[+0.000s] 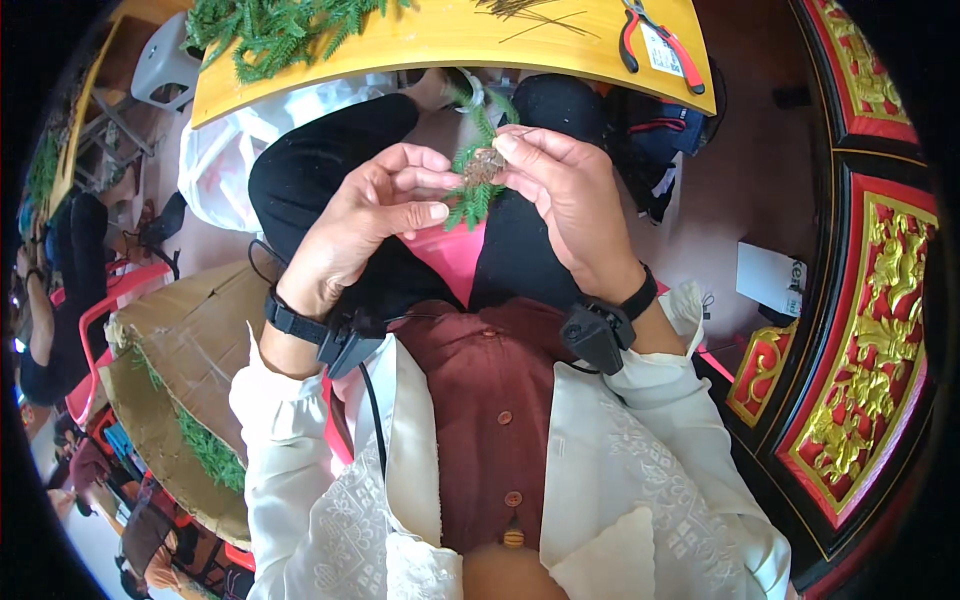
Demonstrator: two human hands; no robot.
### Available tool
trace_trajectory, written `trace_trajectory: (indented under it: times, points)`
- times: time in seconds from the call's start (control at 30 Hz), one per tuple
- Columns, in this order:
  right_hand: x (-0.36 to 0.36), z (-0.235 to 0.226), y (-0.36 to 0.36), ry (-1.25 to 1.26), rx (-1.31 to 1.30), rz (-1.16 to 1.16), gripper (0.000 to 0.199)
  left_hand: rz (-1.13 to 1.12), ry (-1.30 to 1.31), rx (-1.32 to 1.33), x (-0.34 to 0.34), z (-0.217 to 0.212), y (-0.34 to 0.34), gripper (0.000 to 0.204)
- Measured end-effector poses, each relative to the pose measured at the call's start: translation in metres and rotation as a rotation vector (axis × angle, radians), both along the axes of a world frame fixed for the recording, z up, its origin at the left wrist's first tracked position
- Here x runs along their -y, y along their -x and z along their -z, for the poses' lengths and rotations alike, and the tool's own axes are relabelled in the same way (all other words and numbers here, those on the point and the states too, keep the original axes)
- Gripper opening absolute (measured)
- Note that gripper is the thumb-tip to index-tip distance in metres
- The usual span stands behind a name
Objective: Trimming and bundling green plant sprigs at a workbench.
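now the right hand (pixel 575 185) pinches the brown cone (pixel 481 168) from its right, the left hand (pixel 368 200) half-spread at its left.

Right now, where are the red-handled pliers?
In the head view, the pliers lie at upper right, on the yellow table near its right corner, right of the thin brown stems and beyond the right hand.
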State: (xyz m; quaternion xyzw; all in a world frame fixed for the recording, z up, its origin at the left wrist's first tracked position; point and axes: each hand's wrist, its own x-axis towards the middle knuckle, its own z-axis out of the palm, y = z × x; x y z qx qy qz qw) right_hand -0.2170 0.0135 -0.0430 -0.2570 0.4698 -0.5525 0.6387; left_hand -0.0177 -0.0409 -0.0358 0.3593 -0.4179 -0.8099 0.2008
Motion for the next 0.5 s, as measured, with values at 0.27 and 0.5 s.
trace_trajectory:
  times: [0.27,0.5]
  points:
    - [0.005,0.013,0.006,0.004,0.377,0.105,0.023,-0.024,-0.018,-0.05,0.0,0.014,0.012,0.034]
    - [0.003,0.012,0.008,-0.028,0.419,0.085,0.022,-0.121,0.03,-0.031,0.006,0.021,-0.004,0.027]
